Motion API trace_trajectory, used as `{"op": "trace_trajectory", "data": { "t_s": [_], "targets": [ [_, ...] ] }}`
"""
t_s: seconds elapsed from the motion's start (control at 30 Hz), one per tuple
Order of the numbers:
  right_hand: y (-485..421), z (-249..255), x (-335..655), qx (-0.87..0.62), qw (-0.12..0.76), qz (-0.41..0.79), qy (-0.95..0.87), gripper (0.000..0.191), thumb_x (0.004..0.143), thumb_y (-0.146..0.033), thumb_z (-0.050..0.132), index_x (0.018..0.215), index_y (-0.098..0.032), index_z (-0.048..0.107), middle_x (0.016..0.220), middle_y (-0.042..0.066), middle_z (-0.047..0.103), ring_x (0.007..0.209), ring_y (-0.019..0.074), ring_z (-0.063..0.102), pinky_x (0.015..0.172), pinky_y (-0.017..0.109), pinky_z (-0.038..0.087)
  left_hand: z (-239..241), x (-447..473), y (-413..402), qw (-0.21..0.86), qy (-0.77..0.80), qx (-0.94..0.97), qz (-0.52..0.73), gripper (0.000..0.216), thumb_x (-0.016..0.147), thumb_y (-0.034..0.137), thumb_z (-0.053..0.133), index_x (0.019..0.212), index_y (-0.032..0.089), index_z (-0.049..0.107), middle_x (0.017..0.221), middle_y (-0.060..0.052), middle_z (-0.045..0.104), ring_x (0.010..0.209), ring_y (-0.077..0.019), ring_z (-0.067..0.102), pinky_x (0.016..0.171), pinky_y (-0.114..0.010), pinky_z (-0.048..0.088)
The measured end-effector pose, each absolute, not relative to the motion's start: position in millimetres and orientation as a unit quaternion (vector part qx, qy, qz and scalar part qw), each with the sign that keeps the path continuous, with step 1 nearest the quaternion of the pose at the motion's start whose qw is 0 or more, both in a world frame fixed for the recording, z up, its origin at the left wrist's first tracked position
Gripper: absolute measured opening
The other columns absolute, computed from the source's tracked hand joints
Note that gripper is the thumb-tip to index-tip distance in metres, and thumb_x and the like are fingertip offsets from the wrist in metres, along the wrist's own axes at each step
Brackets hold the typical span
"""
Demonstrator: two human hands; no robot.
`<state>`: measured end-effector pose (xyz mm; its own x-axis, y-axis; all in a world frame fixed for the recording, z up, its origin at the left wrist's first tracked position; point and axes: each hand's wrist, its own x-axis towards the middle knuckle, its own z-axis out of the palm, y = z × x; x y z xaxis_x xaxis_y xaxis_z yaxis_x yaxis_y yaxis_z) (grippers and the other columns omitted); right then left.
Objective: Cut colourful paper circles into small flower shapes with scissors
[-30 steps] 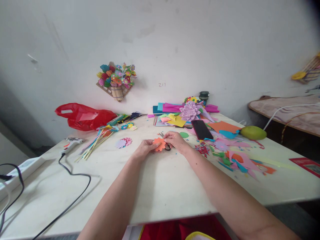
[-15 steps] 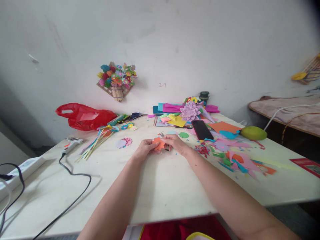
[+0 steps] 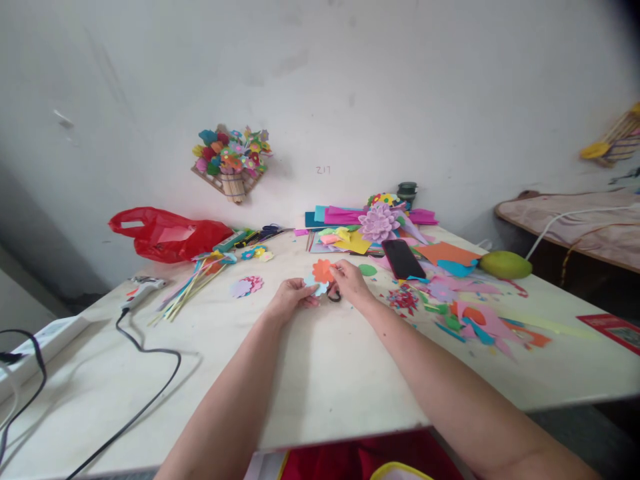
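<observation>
My right hand [image 3: 351,282] pinches an orange paper flower [image 3: 323,270] and holds it just above the table. My left hand [image 3: 290,298] is closed on a pale blue paper shape [image 3: 316,287] that lies right under the orange flower. Black scissors [image 3: 334,295] rest on the table between the two hands, partly hidden. A pink and purple flower cut-out [image 3: 247,285] lies to the left of my left hand.
Coloured paper scraps [image 3: 470,320], a black phone [image 3: 403,259], a purple paper flower [image 3: 379,222] and stacked sheets crowd the right and back. A glue gun [image 3: 143,288] with black cord, sticks [image 3: 193,285] and a red bag [image 3: 167,233] lie left. A green fruit [image 3: 505,265] sits right.
My right hand has lifted the orange flower up off the pale blue shape, which now shows in my left hand. Earlier both hands held the orange flower low together.
</observation>
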<state>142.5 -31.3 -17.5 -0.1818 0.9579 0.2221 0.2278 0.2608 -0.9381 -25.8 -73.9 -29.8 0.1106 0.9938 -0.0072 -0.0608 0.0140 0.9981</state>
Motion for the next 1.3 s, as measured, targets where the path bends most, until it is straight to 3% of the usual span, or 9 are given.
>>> {"op": "trace_trajectory", "data": {
  "t_s": [0.1, 0.27, 0.4, 0.57, 0.67, 0.77, 1.03, 1.17, 1.3],
  "targets": [
    [-22, -14, 157, -0.555, 0.477, 0.282, -0.621, 0.015, 0.084, -0.033, 0.048, 0.080, -0.022, 0.057, 0.068, 0.003, 0.064, 0.062, 0.0170, 0.062, 0.057, 0.026, 0.042, -31, -27, -73, 0.539, 0.459, 0.510, 0.488, 0.036, 0.057, 0.041, 0.079, 0.067, 0.013, 0.060, 0.061, -0.004, 0.066, 0.050, -0.0131, 0.062, 0.050, -0.022, 0.045],
    [-12, -10, 185, -0.686, 0.351, 0.118, -0.626, 0.021, 0.083, -0.029, 0.048, 0.085, -0.019, 0.066, 0.092, 0.013, 0.066, 0.090, 0.0261, 0.061, 0.069, 0.032, 0.042, -30, -28, -73, 0.522, 0.457, 0.516, 0.501, 0.035, 0.060, 0.044, 0.076, 0.069, 0.013, 0.061, 0.062, -0.005, 0.067, 0.050, -0.0129, 0.061, 0.050, -0.022, 0.044],
    [-16, -6, 189, -0.686, 0.313, -0.004, -0.657, 0.029, 0.080, -0.026, 0.052, 0.105, -0.015, 0.064, 0.113, 0.016, 0.060, 0.106, 0.0279, 0.054, 0.080, 0.033, 0.041, -30, -28, -74, 0.520, 0.441, 0.511, 0.523, 0.036, 0.061, 0.042, 0.076, 0.077, 0.012, 0.064, 0.071, -0.007, 0.070, 0.059, -0.0153, 0.065, 0.058, -0.025, 0.049],
    [-36, 1, 170, -0.608, 0.207, -0.001, -0.767, 0.032, 0.086, -0.034, 0.046, 0.109, -0.020, 0.062, 0.097, 0.010, 0.068, 0.095, 0.0233, 0.061, 0.077, 0.031, 0.042, -30, -28, -73, 0.510, 0.429, 0.505, 0.548, 0.037, 0.062, 0.041, 0.076, 0.079, 0.011, 0.064, 0.077, -0.010, 0.071, 0.065, -0.0193, 0.067, 0.061, -0.028, 0.051],
    [-48, 0, 156, -0.564, 0.112, -0.017, -0.818, 0.035, 0.080, -0.038, 0.053, 0.106, -0.016, 0.063, 0.099, 0.014, 0.067, 0.098, 0.0264, 0.060, 0.078, 0.033, 0.042, -29, -27, -72, 0.499, 0.429, 0.484, 0.576, 0.037, 0.059, 0.040, 0.079, 0.076, 0.012, 0.061, 0.071, -0.009, 0.070, 0.065, -0.0212, 0.068, 0.060, -0.029, 0.052],
    [-54, -2, 148, -0.548, 0.088, -0.047, -0.830, 0.034, 0.078, -0.030, 0.055, 0.107, -0.013, 0.062, 0.102, 0.017, 0.066, 0.100, 0.0282, 0.060, 0.079, 0.034, 0.042, -27, -26, -73, 0.488, 0.438, 0.464, 0.597, 0.037, 0.057, 0.039, 0.080, 0.072, 0.012, 0.059, 0.066, -0.008, 0.069, 0.064, -0.0218, 0.068, 0.060, -0.029, 0.053],
    [-47, 5, 155, -0.575, 0.127, 0.032, -0.808, 0.038, 0.073, -0.012, 0.056, 0.109, -0.021, 0.063, 0.101, 0.011, 0.069, 0.097, 0.0246, 0.063, 0.073, 0.030, 0.044, -23, -25, -76, 0.479, 0.429, 0.433, 0.632, 0.035, 0.054, 0.036, 0.082, 0.065, 0.012, 0.059, 0.066, -0.008, 0.068, 0.065, -0.0213, 0.068, 0.063, -0.029, 0.052],
    [-36, 0, 158, -0.580, 0.260, 0.147, -0.758, 0.029, 0.071, -0.017, 0.060, 0.099, -0.018, 0.066, 0.092, 0.009, 0.070, 0.087, 0.0234, 0.065, 0.066, 0.028, 0.046, -26, -27, -73, 0.488, 0.411, 0.418, 0.647, 0.032, 0.053, 0.032, 0.082, 0.068, 0.011, 0.063, 0.068, -0.007, 0.068, 0.065, -0.0198, 0.067, 0.063, -0.028, 0.052],
    [-35, -6, 150, -0.506, 0.404, 0.405, -0.645, 0.024, 0.073, -0.018, 0.058, 0.097, -0.016, 0.059, 0.075, 0.005, 0.069, 0.060, 0.0170, 0.065, 0.043, 0.021, 0.041, -25, -25, -74, 0.503, 0.397, 0.390, 0.662, 0.032, 0.051, 0.029, 0.083, 0.072, 0.011, 0.066, 0.069, -0.006, 0.067, 0.065, -0.0182, 0.066, 0.062, -0.027, 0.051]
  ]
}}
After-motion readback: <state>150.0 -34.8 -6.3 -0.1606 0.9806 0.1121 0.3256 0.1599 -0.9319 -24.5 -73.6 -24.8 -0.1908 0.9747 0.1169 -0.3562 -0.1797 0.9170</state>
